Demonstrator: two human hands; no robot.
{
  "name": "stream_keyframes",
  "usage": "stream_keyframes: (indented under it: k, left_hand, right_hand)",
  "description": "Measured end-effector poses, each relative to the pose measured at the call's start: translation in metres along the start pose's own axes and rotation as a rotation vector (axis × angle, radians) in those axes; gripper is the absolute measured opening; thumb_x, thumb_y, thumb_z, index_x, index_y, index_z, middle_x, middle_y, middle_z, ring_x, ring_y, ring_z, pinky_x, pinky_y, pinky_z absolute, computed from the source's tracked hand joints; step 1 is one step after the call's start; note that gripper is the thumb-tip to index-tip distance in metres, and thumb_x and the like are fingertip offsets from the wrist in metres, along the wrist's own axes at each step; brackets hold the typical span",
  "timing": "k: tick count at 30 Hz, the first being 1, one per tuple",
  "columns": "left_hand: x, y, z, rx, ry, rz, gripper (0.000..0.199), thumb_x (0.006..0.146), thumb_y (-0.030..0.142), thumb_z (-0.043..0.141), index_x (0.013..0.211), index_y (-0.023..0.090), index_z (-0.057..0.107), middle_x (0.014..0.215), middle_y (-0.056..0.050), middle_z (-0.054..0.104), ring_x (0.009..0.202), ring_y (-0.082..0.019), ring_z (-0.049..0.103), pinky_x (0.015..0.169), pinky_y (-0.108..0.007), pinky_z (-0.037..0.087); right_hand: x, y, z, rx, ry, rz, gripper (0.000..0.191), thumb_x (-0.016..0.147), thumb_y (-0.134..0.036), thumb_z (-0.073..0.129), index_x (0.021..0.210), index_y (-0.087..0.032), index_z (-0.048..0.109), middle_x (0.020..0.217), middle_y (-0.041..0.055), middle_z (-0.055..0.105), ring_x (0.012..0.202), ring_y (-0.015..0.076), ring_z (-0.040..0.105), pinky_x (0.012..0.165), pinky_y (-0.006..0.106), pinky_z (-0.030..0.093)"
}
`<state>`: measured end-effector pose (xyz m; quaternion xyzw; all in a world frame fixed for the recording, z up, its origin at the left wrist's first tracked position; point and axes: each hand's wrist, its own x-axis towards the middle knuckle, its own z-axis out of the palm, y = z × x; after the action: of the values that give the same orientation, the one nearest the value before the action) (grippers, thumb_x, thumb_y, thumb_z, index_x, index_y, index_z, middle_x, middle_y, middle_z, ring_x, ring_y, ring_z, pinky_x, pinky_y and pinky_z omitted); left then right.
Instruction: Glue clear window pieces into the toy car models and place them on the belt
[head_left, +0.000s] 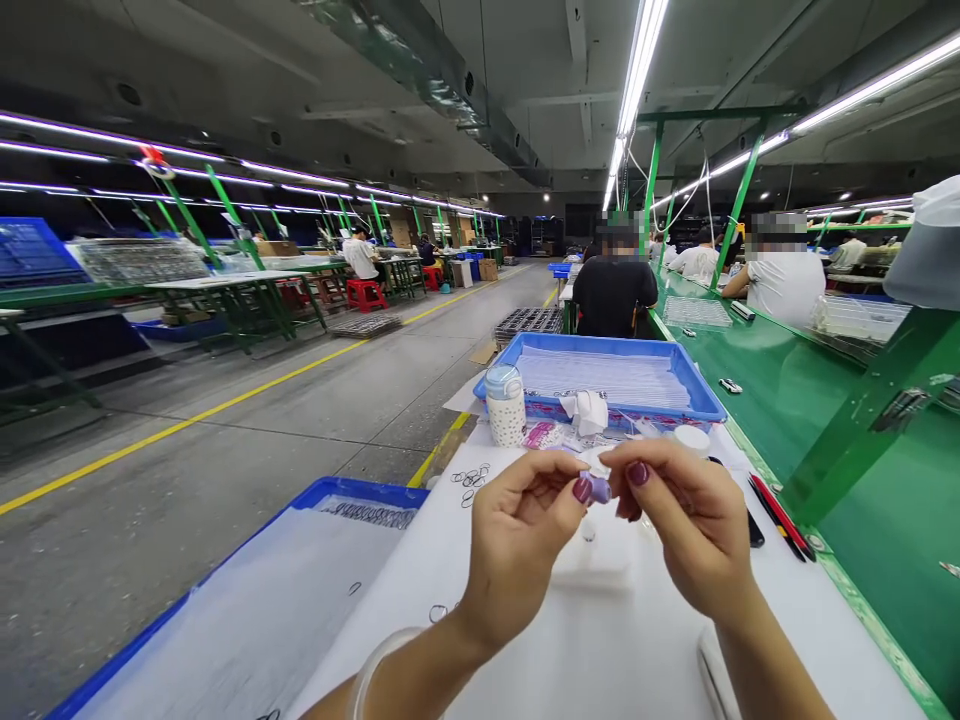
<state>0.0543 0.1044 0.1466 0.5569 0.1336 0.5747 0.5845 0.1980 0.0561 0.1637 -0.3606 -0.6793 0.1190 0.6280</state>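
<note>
Both hands are raised over a white-covered table (600, 640), close together. Between the thumb and fingers of my left hand (525, 535) is a small light purple piece (598, 488). My right hand (694, 520) is just to the right of that piece, its thumb and forefinger pinched together; whatever they hold is too small to make out. Several thin dark rings (470, 480) lie on the white surface left of my hands. A small round clear thing (589, 531) sits on the table below my fingers.
Behind the hands stand a dotted bottle (506, 418) and a blue tray (701, 385) of pale strips. At the left is another blue tray (187, 597). Red and black pens (781, 515) lie at the right. Further off, a person in black (615, 295) sits.
</note>
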Motion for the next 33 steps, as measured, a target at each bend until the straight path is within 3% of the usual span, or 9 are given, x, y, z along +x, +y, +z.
stream_keyframes:
  k: [4,12,19,24,27,33]
  left_hand:
    - [0.002,0.003,0.003,-0.167,0.030,-0.123,0.014,0.084,0.030,0.079,0.094,0.025,0.072,0.077,0.001,0.069,0.072,-0.009,0.061,0.066,-0.014,0.050]
    - [0.000,0.007,0.005,-0.176,0.032,-0.135,0.015,0.081,0.034,0.082,0.088,0.022,0.076,0.077,0.000,0.069,0.070,-0.008,0.059,0.067,-0.013,0.050]
    - [-0.001,0.006,0.005,-0.203,0.034,-0.175,0.017,0.080,0.033,0.083,0.088,0.021,0.074,0.080,0.000,0.069,0.072,-0.008,0.060,0.065,-0.012,0.051]
    - [-0.005,0.005,0.004,-0.068,-0.006,0.013,0.006,0.089,0.025,0.075,0.092,0.023,0.071,0.087,-0.001,0.071,0.082,-0.012,0.067,0.075,-0.018,0.057]
    - [-0.009,0.007,0.004,0.024,0.007,0.141,0.010,0.090,0.020,0.072,0.099,0.026,0.071,0.090,0.000,0.071,0.082,-0.012,0.068,0.075,-0.018,0.058]
    - [-0.013,0.010,0.004,0.067,-0.030,0.154,0.015,0.092,0.019,0.069,0.103,0.029,0.073,0.091,0.001,0.072,0.081,-0.011,0.069,0.074,-0.016,0.059]
  right_hand:
    - [0.005,-0.003,-0.010,-0.187,-0.159,-0.107,0.024,0.088,-0.012,0.064,0.109,-0.021,0.067,0.089,0.0035,0.070,0.067,0.0113,0.060,0.062,0.026,0.052]
    - [0.006,0.001,-0.009,-0.261,-0.108,-0.143,0.019,0.087,-0.010,0.063,0.103,-0.021,0.068,0.082,0.0016,0.069,0.062,0.0103,0.057,0.056,0.025,0.049]
    - [0.007,-0.002,-0.009,-0.253,-0.116,-0.193,0.031,0.086,-0.010,0.067,0.114,-0.023,0.067,0.080,-0.0003,0.069,0.062,0.0101,0.056,0.058,0.025,0.049]
    - [0.006,-0.002,-0.008,-0.231,-0.101,-0.177,0.025,0.087,-0.015,0.068,0.111,-0.023,0.069,0.077,0.0009,0.068,0.060,0.0112,0.057,0.056,0.026,0.050]
    - [0.006,-0.004,-0.008,-0.183,-0.115,-0.193,0.028,0.087,-0.013,0.067,0.113,-0.023,0.070,0.084,0.0027,0.071,0.065,0.0120,0.061,0.058,0.025,0.052]
    - [0.006,-0.005,-0.009,-0.164,-0.136,-0.198,0.030,0.087,-0.010,0.068,0.113,-0.024,0.070,0.089,0.0037,0.072,0.072,0.0125,0.064,0.060,0.023,0.054]
